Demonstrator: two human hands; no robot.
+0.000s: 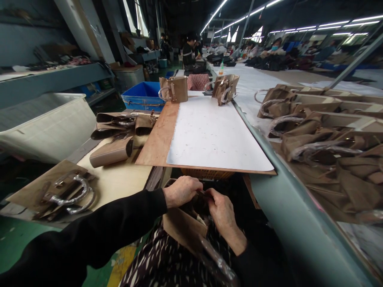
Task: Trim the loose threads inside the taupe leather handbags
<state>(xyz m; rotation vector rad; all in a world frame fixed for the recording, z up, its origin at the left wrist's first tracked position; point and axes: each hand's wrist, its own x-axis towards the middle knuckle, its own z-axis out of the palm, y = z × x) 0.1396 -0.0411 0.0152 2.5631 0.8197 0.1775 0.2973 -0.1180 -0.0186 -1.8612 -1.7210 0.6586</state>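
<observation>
Brown bag (pixel 183 227), near side of white sheet (pixel 215 135), prob. light, semi-stiff, wrapped hdl (pixel 217 257) slick; take top edge, approx. where L hand (pixel 183 190) & R hand (pixel 223 211) fingers pinch it.

- Bag (pixel 183 225): brown, with a plain flat panel; it lies tilted on the lap (pixel 155 259), nearer the person than the worktop's (pixel 221 135) near edge.
- Handle (pixel 218 257): wrapped in shiny clear plastic, slanting down the bag's near right side.
- Thin brown strip (pixel 204 194): at the bag's far side, between the left hand (pixel 183 190) and right hand (pixel 223 215), mostly hidden.
</observation>
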